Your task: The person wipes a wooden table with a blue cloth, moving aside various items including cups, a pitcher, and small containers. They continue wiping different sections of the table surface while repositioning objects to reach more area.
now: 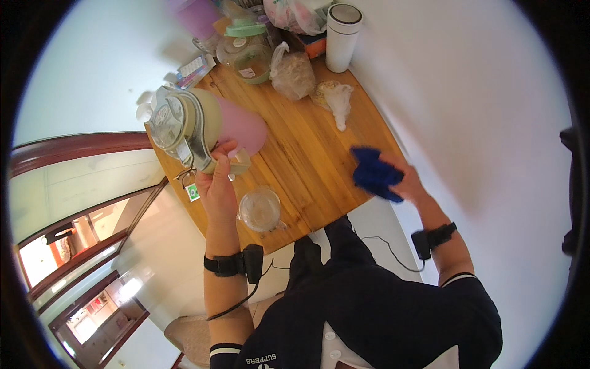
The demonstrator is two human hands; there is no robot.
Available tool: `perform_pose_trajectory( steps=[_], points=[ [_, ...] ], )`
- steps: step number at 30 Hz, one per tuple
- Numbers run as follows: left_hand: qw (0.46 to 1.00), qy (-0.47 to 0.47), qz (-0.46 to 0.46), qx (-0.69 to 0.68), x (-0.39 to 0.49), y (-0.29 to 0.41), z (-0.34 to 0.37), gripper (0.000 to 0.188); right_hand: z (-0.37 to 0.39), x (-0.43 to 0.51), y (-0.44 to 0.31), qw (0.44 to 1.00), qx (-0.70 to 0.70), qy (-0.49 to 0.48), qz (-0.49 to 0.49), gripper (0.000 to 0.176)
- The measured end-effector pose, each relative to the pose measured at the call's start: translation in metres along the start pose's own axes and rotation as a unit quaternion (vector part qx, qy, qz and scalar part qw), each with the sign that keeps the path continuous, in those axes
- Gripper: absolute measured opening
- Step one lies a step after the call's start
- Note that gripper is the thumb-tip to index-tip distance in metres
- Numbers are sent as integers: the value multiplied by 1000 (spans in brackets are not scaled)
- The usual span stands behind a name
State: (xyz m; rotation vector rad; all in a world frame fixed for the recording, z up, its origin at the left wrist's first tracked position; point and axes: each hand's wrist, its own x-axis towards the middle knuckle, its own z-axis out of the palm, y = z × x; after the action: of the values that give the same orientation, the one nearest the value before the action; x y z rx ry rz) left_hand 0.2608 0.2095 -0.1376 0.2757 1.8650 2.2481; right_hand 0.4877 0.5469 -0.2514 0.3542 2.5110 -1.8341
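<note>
My left hand (217, 187) grips the handle of a pink and cream vacuum jug (242, 127) with a clear and grey lid, which stands or is held tilted over the left side of the wooden table (309, 161); its base is not clearly seen. In my right hand (408, 180) is a bunched dark blue cloth (375, 175), slightly blurred, over the table's right front edge. A clear glass cup (260, 210) rests near the front edge, just right of my left wrist. Folded eyeglasses (186, 175) and a small green and white packet (192, 192) lie beyond my left hand.
Along the back stand a white tumbler (342, 41), a clear jug with a green lid (246, 55) and a tied plastic bag (292, 74). A smaller knotted bag (336, 99) lies nearer. Small boxes (193, 71) sit at the back left. White walls flank the table.
</note>
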Motion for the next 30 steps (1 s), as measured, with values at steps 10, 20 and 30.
perform_pose_trajectory(
  steps=[10,20,30],
  points=[
    [994,-21,-57,93,-35,20,-44,31,157,-22,-2,918,-384,75,-67,62],
    [943,140,-201,224,-269,52,-261,26,366,-79,-72,925,-338,-33,-171,50],
    [947,184,-218,148,-353,49,-299,24,457,-49,-95,818,-303,-417,-257,51]
  ],
)
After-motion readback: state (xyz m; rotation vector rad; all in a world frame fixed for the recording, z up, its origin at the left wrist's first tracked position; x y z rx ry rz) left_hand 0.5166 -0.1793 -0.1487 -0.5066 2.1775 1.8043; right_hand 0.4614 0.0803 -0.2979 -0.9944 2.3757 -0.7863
